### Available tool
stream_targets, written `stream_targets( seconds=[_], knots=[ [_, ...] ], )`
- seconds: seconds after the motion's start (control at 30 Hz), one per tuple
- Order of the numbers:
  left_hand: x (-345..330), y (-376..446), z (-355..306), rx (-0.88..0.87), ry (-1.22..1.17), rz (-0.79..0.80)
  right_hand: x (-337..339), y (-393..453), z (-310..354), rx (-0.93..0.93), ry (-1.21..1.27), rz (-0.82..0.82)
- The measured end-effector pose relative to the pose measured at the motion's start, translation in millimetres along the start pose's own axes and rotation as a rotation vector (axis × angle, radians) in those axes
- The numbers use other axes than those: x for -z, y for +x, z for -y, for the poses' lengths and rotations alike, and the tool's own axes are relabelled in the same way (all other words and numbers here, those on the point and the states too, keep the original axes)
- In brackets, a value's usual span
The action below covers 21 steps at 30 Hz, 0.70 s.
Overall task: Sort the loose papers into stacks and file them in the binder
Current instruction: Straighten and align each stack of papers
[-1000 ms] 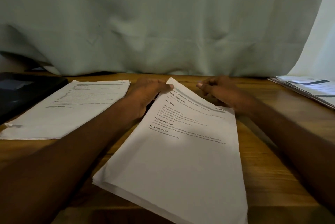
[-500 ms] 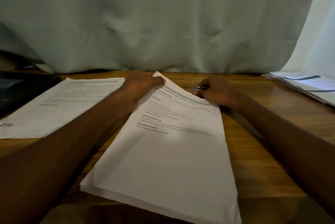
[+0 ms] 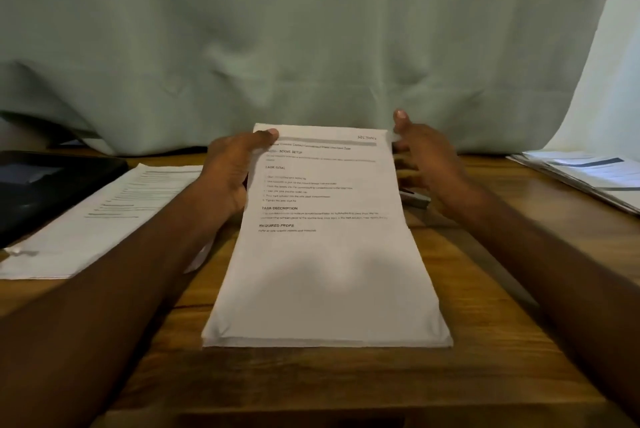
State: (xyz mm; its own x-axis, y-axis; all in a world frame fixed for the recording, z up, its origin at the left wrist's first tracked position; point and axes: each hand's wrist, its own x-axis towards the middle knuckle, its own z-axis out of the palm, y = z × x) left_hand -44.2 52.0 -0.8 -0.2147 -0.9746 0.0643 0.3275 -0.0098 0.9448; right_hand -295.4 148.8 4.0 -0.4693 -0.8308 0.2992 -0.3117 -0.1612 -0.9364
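Note:
A thick stack of printed papers [image 3: 325,275] stands tilted in the middle of the wooden table [image 3: 485,341], its lower edge resting on the wood and its top raised toward the curtain. My left hand [image 3: 232,171] grips the stack's upper left edge, thumb on the front page and fingers behind. My right hand [image 3: 426,161] is at the upper right edge with its thumb raised off the paper and straight fingers touching the side. A second paper stack [image 3: 100,219] lies flat to the left. The black binder [image 3: 45,185] lies closed at the far left.
More papers [image 3: 588,174] lie at the table's far right edge. A small dark and silver object [image 3: 415,198] sits on the table under my right hand. A pale green curtain [image 3: 311,46] hangs close behind the table.
The middle stack lay flat and skewed on the table; now it is turned straight and its top is lifted. My right hand has opened and moved to the stack's right edge.

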Motion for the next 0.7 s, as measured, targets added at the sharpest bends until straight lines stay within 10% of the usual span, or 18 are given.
stream_targets(
  seconds=[0.17, 0.47, 0.7],
  knots=[
    [12.4, 15.6, 3.1, 0.042, -0.177, -0.074, -11.4, -6.1, -13.7, -0.142, 0.228, 0.472],
    [1.1, 1.8, 15.0, 0.146, 0.139, 0.377, -19.7, 1.1, -12.8, -0.076, 0.425, 0.104],
    [29.0, 23.4, -0.6, -0.063, 0.077, 0.022, -10.2, -5.5, -9.0, -0.419, 0.333, 0.585]
  ],
)
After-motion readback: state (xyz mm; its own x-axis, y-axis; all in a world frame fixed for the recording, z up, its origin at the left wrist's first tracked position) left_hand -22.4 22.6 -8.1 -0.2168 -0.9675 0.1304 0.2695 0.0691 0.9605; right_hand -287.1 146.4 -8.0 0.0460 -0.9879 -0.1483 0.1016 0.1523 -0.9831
